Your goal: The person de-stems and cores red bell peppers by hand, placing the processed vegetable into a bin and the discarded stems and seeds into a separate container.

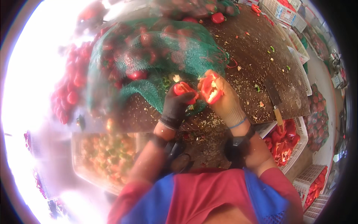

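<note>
Dark-gloved left hand: in the head view, the left hand (174, 104) grasps a red bell pepper piece (183, 89), its fingers curled round the skin.
Tan-gloved right hand: the right hand (229, 102) grips an opened red bell pepper half (211, 89), hollow side and pale membrane showing; whether the two pieces touch, I cannot tell.
Pepper position: both pieces are held up over the near part of the brown tabletop (242, 48), just in front of the green mesh sack (197, 46).
Slip risk: smooth, probably damp skin could slide out of the gloves if squeezed hard, and thin walls could split.
Snag risk: the loose netting lies close beyond the fingers, so a forward reach might catch in it.
Knife risk: the wooden-handled knife (277, 110) lies with its handle past the table edge; a brush of the right forearm could tip it into the white crate (304, 136) of pepper pieces below.
Edges and room: both wrists are by the near edge; the sack hems in the far left, while the seed-strewn right side offers the most open room.
</note>
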### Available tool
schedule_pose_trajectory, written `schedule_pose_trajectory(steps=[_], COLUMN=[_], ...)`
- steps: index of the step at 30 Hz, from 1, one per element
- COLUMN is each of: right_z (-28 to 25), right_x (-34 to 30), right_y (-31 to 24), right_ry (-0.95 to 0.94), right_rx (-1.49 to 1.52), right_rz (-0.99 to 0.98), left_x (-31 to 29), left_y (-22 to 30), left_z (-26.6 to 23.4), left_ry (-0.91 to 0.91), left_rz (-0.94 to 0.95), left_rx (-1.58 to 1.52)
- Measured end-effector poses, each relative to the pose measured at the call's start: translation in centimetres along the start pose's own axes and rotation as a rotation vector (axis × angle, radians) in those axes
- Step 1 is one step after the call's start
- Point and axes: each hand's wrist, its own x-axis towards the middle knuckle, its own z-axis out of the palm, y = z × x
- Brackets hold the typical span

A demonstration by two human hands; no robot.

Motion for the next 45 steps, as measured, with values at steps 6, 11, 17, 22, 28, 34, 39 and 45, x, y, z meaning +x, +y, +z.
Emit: schedule_pose_trajectory(steps=[6,11,17,22,28,34,39,45], right_z=[2.6,-0.8,-3.0,-2.3,5.4,6.5,3.8,4.0], right_x=[-2.3,-4.0,-15.2,-18.8,-10.7,-4.8,-2.7,-0.3], right_y=[0.3,-0.4,-13.5,-18.5,-9.7,-0.9,3.3,2.0], right_ry=[-0.072,-0.259,0.658,0.913,0.028,-0.138,-0.062,-0.038], right_rx=[0.199,0.521,-1.132,-2.205,-1.902,-1.158,-0.934,-0.659], right_rz=[0.035,-0.062,-0.277,-0.591,-0.263,-0.200,0.242,0.284], left_x=[1.0,0.0,2.9,0.8,4.8,7.1,4.7,9.6], left_y=[-5.5,-4.4,-5.7,-2.8,0.8,6.2,6.9,7.8], left_z=[-1.6,0.2,-4.7,-4.1,-8.5,-13.2,-15.8,-25.0], left_ry=[-0.169,-0.366,-0.545,-0.271,-0.246,-0.105,-0.632,0.128], left_rz=[0.963,0.540,0.827,0.483,0.657,0.348,-0.041,0.073], left_rx=[1.162,0.779,1.412,1.120,1.566,2.386,2.733,2.156])
